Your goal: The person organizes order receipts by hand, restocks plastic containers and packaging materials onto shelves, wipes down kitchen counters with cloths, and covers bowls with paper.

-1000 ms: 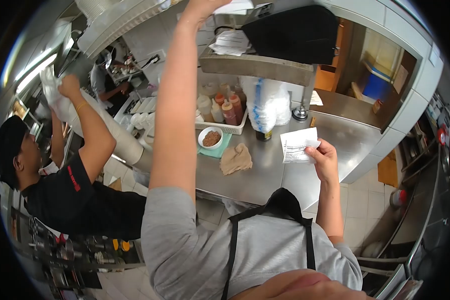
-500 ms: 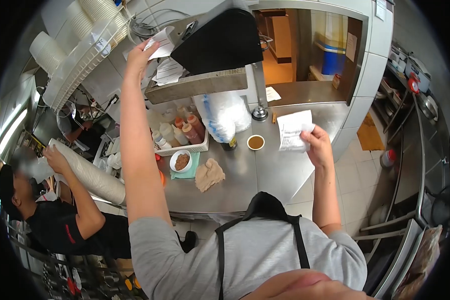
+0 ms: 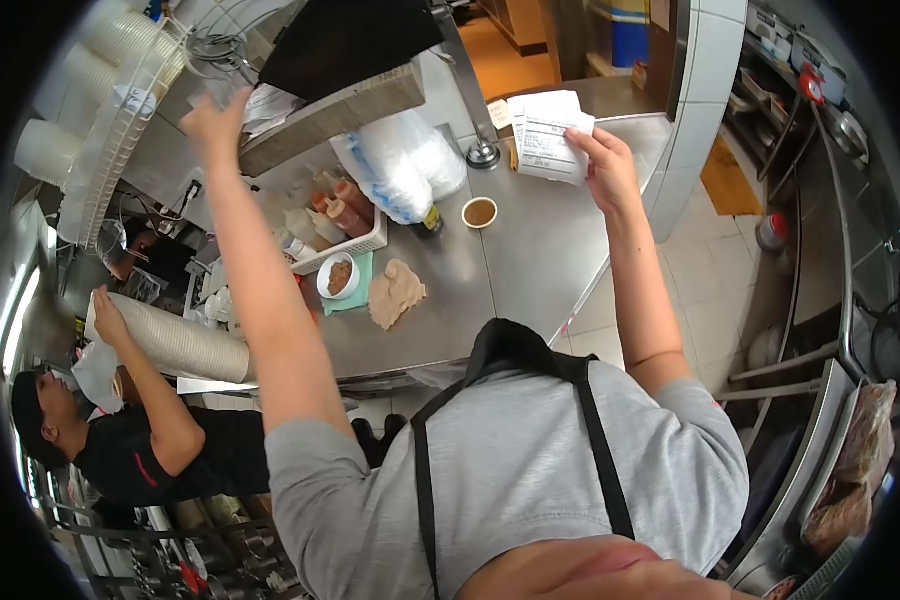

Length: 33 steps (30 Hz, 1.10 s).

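Observation:
My right hand [image 3: 613,172] pinches a printed receipt [image 3: 550,150] between thumb and fingers, above the steel counter [image 3: 460,300] by the pass-through opening. More white paper shows behind its top edge. My left hand [image 3: 215,130] is raised high on the left, beside paper slips [image 3: 268,108] on the shelf [image 3: 340,115] below a black machine [image 3: 345,45]. Motion smears its fingers, and whether it holds a slip does not show. A small cup of brown sauce [image 3: 480,212] stands on the counter between my arms.
A white bowl of brown food [image 3: 339,276] rests on a green cloth, next to a crumpled beige cloth [image 3: 397,294]. Squeeze bottles fill a white basket [image 3: 355,245]. A bell [image 3: 483,155] stands near the opening. At left, a co-worker [image 3: 140,440] holds a long stack of bowls [image 3: 180,340].
My left hand has moved left, away from the black machine; the slip it held is no longer clear. My right hand has raised the receipt toward the opening. The whole view has shifted.

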{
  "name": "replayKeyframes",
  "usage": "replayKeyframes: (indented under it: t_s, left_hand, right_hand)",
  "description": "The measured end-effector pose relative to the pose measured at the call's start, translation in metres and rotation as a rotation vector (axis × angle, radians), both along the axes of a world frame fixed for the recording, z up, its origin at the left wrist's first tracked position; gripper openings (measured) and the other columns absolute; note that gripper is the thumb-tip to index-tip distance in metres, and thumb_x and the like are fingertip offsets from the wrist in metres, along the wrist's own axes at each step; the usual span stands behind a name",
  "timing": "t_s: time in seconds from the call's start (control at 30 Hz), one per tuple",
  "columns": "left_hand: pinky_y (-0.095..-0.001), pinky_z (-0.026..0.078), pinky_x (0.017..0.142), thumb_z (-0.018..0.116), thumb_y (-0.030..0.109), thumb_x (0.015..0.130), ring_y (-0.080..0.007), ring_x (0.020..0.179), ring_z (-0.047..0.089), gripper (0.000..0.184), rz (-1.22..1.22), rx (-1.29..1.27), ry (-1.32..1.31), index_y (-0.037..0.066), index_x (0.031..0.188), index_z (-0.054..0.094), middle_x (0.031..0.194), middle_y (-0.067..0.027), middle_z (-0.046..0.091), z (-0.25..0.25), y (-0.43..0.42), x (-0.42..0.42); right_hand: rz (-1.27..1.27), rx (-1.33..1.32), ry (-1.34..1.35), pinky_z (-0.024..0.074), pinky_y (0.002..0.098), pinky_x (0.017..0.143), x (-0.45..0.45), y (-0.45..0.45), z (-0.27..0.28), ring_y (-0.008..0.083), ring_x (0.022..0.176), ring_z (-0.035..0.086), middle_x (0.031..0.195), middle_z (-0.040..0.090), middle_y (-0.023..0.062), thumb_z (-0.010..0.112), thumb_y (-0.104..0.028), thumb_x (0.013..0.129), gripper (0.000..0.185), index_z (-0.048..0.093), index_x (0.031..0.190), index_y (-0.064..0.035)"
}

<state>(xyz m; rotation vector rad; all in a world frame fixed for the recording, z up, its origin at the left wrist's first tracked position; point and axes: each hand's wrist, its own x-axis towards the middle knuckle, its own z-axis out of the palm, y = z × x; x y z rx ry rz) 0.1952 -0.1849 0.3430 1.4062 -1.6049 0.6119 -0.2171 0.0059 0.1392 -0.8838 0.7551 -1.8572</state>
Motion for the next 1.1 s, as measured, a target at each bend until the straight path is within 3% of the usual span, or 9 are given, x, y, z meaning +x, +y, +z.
replayKeyframes:
  t_s: [0.13, 0.23, 0.27, 0.33, 0.4, 0.53, 0.7, 0.77, 1.1]
  left_hand:
    - [-0.0294, 0.047, 0.070, 0.060, 0.016, 0.083, -0.0175, 0.082, 0.056, 0.024, -0.397, -0.597, 0.418, 0.001, 0.100, 0.057, 0.096, -0.0134, 0.057, -0.038, 0.118, -0.064]
    - [-0.0254, 0.046, 0.069, 0.053, 0.009, 0.086, -0.0134, 0.080, 0.056, 0.015, -0.945, -0.184, 0.581, 0.000, 0.097, 0.056, 0.082, -0.0075, 0.060, -0.129, 0.150, -0.129]
    - [-0.0247, 0.045, 0.073, 0.056, 0.012, 0.086, -0.0140, 0.084, 0.057, 0.021, -0.872, 0.087, 0.478, -0.001, 0.102, 0.056, 0.090, -0.0076, 0.060, -0.154, 0.160, -0.149]
    - [-0.0255, 0.042, 0.084, 0.063, 0.022, 0.084, -0.0142, 0.093, 0.055, 0.042, -1.141, 0.513, 0.803, -0.005, 0.114, 0.050, 0.103, -0.0080, 0.057, -0.200, 0.159, -0.189]
    - [-0.0266, 0.045, 0.081, 0.058, 0.014, 0.087, -0.0156, 0.092, 0.057, 0.034, -1.305, 0.671, 0.948, -0.006, 0.112, 0.051, 0.104, -0.0113, 0.059, -0.212, 0.153, -0.201]
    - [-0.0256, 0.050, 0.067, 0.054, 0.011, 0.088, -0.0144, 0.074, 0.062, 0.019, -1.236, 0.808, 1.152, -0.004, 0.098, 0.059, 0.088, -0.0087, 0.064, -0.231, 0.137, -0.186]
    - [-0.0252, 0.049, 0.066, 0.053, 0.012, 0.088, -0.0141, 0.077, 0.061, 0.020, -1.169, 0.832, 1.207, -0.003, 0.100, 0.059, 0.090, -0.0083, 0.063, -0.234, 0.138, -0.176]
    - [-0.0281, 0.048, 0.073, 0.053, 0.013, 0.088, -0.0143, 0.083, 0.060, 0.018, -1.160, 0.890, 1.226, 0.001, 0.100, 0.059, 0.093, -0.0080, 0.063, -0.242, 0.136, -0.176]
    - [-0.0278, 0.047, 0.074, 0.051, 0.014, 0.088, -0.0141, 0.083, 0.060, 0.017, -1.038, 0.891, 1.231, 0.001, 0.098, 0.057, 0.093, -0.0075, 0.063, -0.263, 0.144, -0.184]
  right_hand:
    - [0.027, 0.075, -0.038, 0.0470, 0.0248, 0.072, 0.003, -0.007, -0.006, 0.0154, 0.082, 0.061, 0.094, 0.063, 0.0123, 0.059, -0.012, 0.082, 0.029, 0.057, 0.103, 0.0086]
    - [0.122, 0.061, -0.034, 0.0471, 0.0253, 0.071, 0.010, -0.009, -0.004, 0.0152, 0.082, 0.061, 0.094, 0.063, 0.0121, 0.058, -0.013, 0.083, 0.028, 0.058, 0.102, 0.0082]
    - [0.135, 0.063, -0.028, 0.0471, 0.0253, 0.071, 0.012, -0.011, -0.005, 0.0152, 0.082, 0.061, 0.094, 0.063, 0.0121, 0.058, -0.013, 0.083, 0.028, 0.058, 0.102, 0.0082]
    - [0.256, 0.043, 0.037, 0.0466, 0.0252, 0.072, 0.015, -0.014, -0.007, 0.0149, 0.082, 0.060, 0.094, 0.063, 0.0114, 0.058, -0.014, 0.084, 0.028, 0.058, 0.102, 0.0075]
    - [0.312, 0.060, 0.093, 0.0463, 0.0264, 0.076, 0.015, -0.017, -0.015, 0.0155, 0.086, 0.060, 0.096, 0.062, 0.0119, 0.057, -0.016, 0.085, 0.029, 0.058, 0.102, 0.0075]
    - [0.214, 0.112, 0.084, 0.0450, 0.0243, 0.075, 0.004, -0.030, -0.035, 0.0137, 0.087, 0.059, 0.095, 0.063, 0.0093, 0.056, -0.016, 0.086, 0.025, 0.059, 0.100, 0.0043]
    - [0.039, 0.123, -0.099, 0.0431, 0.0286, 0.087, -0.022, -0.040, -0.053, 0.0175, 0.099, 0.056, 0.106, 0.059, 0.0119, 0.049, -0.008, 0.087, 0.028, 0.051, 0.112, 0.0050]
    - [0.094, 0.115, -0.049, 0.0422, 0.0277, 0.087, -0.027, -0.042, -0.057, 0.0171, 0.100, 0.055, 0.107, 0.059, 0.0120, 0.049, -0.005, 0.085, 0.030, 0.051, 0.113, 0.0052]
    - [0.033, 0.104, 0.181, 0.0406, 0.0239, 0.083, -0.022, -0.045, -0.056, 0.0121, 0.093, 0.055, 0.102, 0.059, 0.0074, 0.057, 0.004, 0.077, 0.033, 0.052, 0.110, 0.0023]
